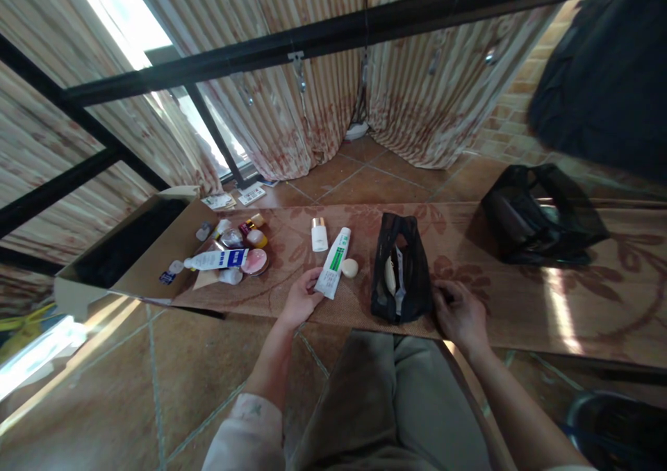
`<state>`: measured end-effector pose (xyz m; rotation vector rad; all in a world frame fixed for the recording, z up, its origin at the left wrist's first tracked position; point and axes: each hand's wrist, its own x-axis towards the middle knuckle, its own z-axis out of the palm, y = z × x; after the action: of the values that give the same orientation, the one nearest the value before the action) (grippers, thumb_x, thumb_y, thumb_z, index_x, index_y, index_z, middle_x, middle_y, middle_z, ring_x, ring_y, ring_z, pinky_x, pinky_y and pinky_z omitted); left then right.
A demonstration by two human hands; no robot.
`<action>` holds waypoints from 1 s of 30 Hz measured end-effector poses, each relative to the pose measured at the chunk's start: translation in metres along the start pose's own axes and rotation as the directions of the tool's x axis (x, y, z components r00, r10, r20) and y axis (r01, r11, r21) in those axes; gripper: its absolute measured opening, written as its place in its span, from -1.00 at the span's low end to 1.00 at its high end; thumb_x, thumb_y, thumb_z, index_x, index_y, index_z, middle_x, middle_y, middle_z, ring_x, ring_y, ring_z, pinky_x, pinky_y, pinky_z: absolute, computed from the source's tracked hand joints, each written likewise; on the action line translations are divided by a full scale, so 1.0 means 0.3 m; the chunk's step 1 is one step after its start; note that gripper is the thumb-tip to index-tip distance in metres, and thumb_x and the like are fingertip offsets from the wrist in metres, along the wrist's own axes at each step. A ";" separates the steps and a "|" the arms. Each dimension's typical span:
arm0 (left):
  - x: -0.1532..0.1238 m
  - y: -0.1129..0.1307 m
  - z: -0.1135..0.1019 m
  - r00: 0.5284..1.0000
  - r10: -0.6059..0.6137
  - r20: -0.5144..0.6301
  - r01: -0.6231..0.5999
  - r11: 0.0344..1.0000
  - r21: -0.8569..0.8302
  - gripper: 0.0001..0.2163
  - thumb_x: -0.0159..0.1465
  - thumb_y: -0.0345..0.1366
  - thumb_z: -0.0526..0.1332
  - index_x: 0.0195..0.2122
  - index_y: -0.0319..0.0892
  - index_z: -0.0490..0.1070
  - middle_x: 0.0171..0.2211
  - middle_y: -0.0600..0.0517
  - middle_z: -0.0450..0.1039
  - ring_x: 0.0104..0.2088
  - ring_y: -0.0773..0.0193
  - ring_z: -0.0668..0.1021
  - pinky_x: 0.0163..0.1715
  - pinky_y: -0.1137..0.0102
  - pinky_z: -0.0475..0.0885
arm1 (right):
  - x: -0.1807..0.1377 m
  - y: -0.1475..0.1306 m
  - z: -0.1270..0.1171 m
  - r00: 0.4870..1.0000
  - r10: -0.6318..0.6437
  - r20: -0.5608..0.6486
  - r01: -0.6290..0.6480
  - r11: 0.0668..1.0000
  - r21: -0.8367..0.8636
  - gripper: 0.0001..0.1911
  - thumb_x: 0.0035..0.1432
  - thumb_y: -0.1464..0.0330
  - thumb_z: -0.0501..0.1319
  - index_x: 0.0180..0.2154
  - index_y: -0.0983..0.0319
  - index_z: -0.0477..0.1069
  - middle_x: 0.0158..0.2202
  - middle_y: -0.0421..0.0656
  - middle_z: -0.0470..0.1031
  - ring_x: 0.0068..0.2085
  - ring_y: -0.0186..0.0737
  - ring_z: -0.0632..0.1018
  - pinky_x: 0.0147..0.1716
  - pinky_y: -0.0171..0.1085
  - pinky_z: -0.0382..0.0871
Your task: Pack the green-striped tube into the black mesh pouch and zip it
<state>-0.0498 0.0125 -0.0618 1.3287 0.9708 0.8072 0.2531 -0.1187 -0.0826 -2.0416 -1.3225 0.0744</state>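
My left hand (pixel 301 297) grips the lower end of a white tube with green print (pixel 334 261) that lies on a patterned mat (pixel 521 276). My right hand (pixel 460 312) rests on the mat with its fingers curled at the right side of a small black mesh pouch (pixel 399 269). The pouch stands between my hands and holds a few items. A small white bottle with a gold cap (pixel 319 235) and a round cream-coloured lid or pod (pixel 349 267) lie close to the tube.
A flattened cardboard box (pixel 151 255) at the left carries a white and blue tube (pixel 217 259), a pink round compact (pixel 254 261) and several small bottles. A larger black mesh bag (pixel 536 224) sits at the right. Curtains hang behind, tiled floor below.
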 end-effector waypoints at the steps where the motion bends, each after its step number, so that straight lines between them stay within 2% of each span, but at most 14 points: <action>1: -0.001 0.002 0.000 1.000 0.001 0.005 -0.001 1.000 -0.003 -0.50 -0.08 -0.55 0.24 -0.05 -0.21 0.39 -0.10 -0.06 0.50 -0.08 0.19 0.52 -0.01 0.29 0.36 | 0.000 -0.001 0.000 1.000 0.004 0.000 -0.004 1.000 -0.001 -0.72 0.14 0.25 0.05 -0.27 0.20 0.48 -0.28 -0.10 0.51 -0.28 -0.16 0.51 -0.28 -0.23 0.34; 16: -0.005 0.007 -0.009 0.999 -0.007 0.040 0.011 0.997 -0.081 -0.57 -0.03 -0.49 0.25 -0.07 -0.20 0.42 -0.11 -0.07 0.50 -0.09 0.17 0.52 0.02 0.24 0.35 | 0.000 0.013 0.009 1.000 0.011 -0.008 -0.011 0.999 0.031 -0.72 0.13 0.24 0.06 -0.27 0.20 0.48 -0.28 -0.10 0.51 -0.30 -0.17 0.51 -0.29 -0.23 0.35; 23: -0.008 0.005 -0.015 0.998 -0.007 0.063 0.012 0.997 -0.073 -0.55 -0.03 -0.51 0.24 -0.06 -0.21 0.41 -0.13 -0.07 0.52 -0.14 0.19 0.54 0.01 0.23 0.35 | -0.001 0.005 0.005 1.000 0.019 -0.007 -0.019 1.000 0.016 -0.71 0.13 0.22 0.05 -0.28 0.20 0.48 -0.29 -0.11 0.51 -0.31 -0.17 0.51 -0.32 -0.24 0.34; 30: -0.010 -0.005 -0.003 1.000 -0.001 0.025 0.002 1.000 -0.009 -0.50 -0.04 -0.51 0.26 -0.01 -0.21 0.36 -0.09 -0.08 0.49 -0.08 0.18 0.51 0.00 0.28 0.35 | -0.001 0.003 0.005 1.000 0.028 -0.007 -0.028 0.999 0.025 -0.71 0.14 0.23 0.05 -0.27 0.20 0.49 -0.27 -0.10 0.52 -0.30 -0.17 0.52 -0.30 -0.24 0.34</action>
<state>-0.0519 0.0102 -0.0630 1.3271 0.9471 0.7912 0.2531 -0.1183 -0.0845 -2.0376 -1.2827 0.0951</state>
